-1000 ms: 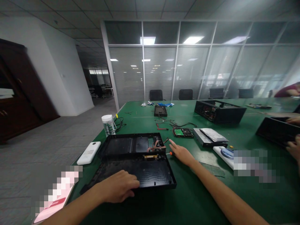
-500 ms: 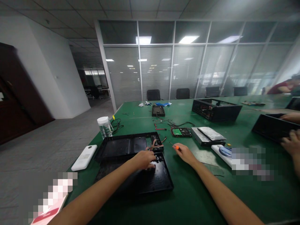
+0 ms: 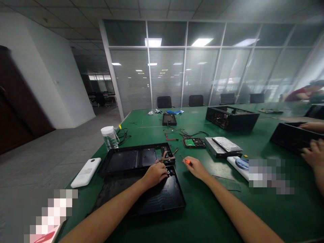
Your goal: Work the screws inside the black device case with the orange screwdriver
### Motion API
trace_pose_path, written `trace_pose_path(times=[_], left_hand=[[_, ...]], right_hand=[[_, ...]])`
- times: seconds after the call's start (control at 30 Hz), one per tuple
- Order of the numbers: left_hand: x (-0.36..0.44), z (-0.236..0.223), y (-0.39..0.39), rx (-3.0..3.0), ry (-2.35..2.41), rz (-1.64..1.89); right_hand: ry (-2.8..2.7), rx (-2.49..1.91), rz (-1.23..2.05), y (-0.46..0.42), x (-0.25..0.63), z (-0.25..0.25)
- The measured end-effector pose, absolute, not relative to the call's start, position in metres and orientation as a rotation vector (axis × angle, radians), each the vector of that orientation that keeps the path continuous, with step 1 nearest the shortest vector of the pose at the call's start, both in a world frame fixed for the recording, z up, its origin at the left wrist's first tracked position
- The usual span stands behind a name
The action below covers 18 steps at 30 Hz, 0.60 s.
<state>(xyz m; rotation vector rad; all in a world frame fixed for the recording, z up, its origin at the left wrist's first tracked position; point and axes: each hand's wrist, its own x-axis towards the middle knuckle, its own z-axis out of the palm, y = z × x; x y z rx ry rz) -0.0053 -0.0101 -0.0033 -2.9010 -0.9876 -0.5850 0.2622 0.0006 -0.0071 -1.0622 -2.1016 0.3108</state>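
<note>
In front of me lies a black plastic casing (image 3: pixel 157 199) in two shallow halves, the far half (image 3: pixel 126 159) holding a bundle of striped ribbon wires (image 3: pixel 165 158) at its right end. My left hand (image 3: pixel 155 173) rests over the near half's far right corner, fingers curled down near small fittings. Whatever is in those fingers is hidden. To the right of the casing, my right hand (image 3: pixel 198 168) grips a screwdriver (image 3: pixel 187 161) by its orange handle, its thin shaft pointing left and away, apart from the casing.
On the green table (image 3: pixel 202 209) are a hard drive (image 3: pixel 194 142), a silver-topped drive (image 3: pixel 222 145), a large black case (image 3: pixel 231 118), loose cables (image 3: pixel 172 137), a bottle (image 3: pixel 109 138) and a white power bank (image 3: pixel 86 172). At right, a co-worker's hands (image 3: pixel 314 153) touch a black box (image 3: pixel 285 136).
My left hand has gone from the casing's front edge to its far right corner, covering the gold-coloured part there. The screwdriver in my right hand now angles further away. The view has shifted slightly right.
</note>
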Motion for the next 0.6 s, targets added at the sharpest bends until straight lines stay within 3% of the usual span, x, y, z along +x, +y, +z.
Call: trace_pose_path(times=[0.6], left_hand=[[0.001, 0.015, -0.025, -3.114, -0.592, -0.331]], right_hand=[[-2.052, -1.131, 0.284, 0.0, 0.263, -0.007]])
